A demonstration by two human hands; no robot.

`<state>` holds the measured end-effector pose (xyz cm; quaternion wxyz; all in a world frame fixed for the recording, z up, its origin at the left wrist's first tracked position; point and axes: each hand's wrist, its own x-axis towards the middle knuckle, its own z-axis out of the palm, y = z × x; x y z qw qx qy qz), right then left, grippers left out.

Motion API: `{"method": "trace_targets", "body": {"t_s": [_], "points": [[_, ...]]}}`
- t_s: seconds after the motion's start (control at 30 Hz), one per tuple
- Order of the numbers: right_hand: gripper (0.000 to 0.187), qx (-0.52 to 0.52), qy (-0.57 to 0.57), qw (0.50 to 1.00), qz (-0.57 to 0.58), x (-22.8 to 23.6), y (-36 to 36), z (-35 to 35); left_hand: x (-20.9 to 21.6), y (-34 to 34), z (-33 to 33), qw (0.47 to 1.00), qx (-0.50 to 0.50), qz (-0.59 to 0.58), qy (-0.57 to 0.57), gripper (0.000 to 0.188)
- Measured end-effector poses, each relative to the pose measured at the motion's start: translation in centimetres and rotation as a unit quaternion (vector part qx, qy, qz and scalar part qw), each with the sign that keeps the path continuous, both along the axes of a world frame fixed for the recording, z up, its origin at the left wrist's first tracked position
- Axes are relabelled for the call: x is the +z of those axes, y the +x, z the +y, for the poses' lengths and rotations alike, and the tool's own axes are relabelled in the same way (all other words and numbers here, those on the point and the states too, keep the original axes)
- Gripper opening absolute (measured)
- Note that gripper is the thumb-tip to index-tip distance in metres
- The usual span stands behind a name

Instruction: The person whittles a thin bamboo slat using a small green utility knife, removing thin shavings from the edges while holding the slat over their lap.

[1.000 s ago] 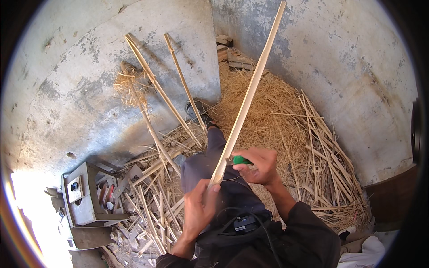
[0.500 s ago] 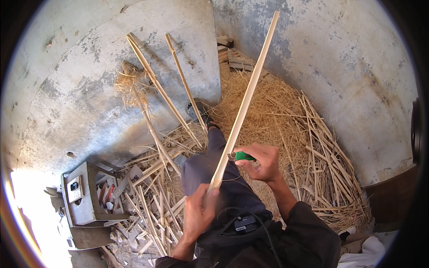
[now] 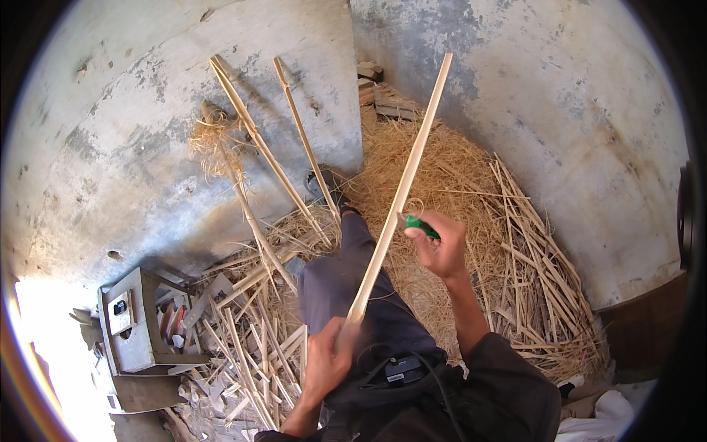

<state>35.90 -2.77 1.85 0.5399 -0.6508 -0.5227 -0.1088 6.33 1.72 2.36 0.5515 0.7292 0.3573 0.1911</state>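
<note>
A long, pale split bamboo strip [image 3: 402, 193] slants up and away from me across my lap. My left hand [image 3: 328, 356] is closed around its near end. In my right hand [image 3: 442, 244] is a small green-handled knife [image 3: 422, 227], gripped in closed fingers. Its blade end touches the strip's right edge about midway along, and a thin curled shaving [image 3: 416, 206] stands up there. Most of the blade is hidden.
Shavings [image 3: 398, 158] heap ahead of me, with split bamboo pieces [image 3: 541, 272] along their right. Bamboo poles [image 3: 272, 156] lean on the left wall. A wooden stool-like box [image 3: 140, 324] stands at lower left beside scattered offcuts [image 3: 250, 353].
My right hand and the knife have moved forward and slightly right along the strip. My left hand has drawn the strip back toward me, and a curled shaving now shows at the blade.
</note>
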Motion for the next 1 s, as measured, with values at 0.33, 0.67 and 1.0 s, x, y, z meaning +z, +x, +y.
{"method": "trace_targets", "body": {"t_s": [0.33,0.67,1.0], "points": [[0.040,-0.006,-0.008,1.000,0.011,-0.7,2.1,1.4,-1.5,-1.6,0.3,1.000,-0.006,0.000,-0.027,0.027],[0.044,-0.137,0.003,0.988,0.073,-1.6,8.3,0.8,-3.2,-4.1,-0.2,0.989,-0.054,0.018,-0.137,0.021],[0.038,-0.010,-0.039,0.976,0.215,-2.1,4.4,0.6,-4.1,-2.7,1.3,0.988,-0.047,-0.063,-0.134,0.027]]}}
